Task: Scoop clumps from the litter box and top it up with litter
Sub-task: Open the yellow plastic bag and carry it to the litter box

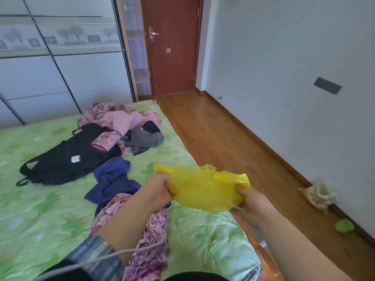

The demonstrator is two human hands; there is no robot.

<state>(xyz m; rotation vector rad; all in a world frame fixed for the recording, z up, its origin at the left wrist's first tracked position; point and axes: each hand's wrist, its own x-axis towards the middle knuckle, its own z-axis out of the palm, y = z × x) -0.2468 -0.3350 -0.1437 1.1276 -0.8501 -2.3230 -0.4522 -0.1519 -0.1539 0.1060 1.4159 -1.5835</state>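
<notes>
A crumpled yellow plastic bag (205,189) is stretched between both my hands above the right edge of the bed. My left hand (157,189) grips its left end with curled fingers. Its right end is pinched by my right hand (252,201), thumb on top. No litter box, scoop or litter is in view.
The bed (40,199) has a green sheet with a black bag (60,159), blue cloth (113,179) and pink floral clothes (119,116) on it. Wooden floor (223,134) runs right of the bed to a closed brown door (172,45). A crumpled bag (318,195) and green scrap (345,225) lie by the wall.
</notes>
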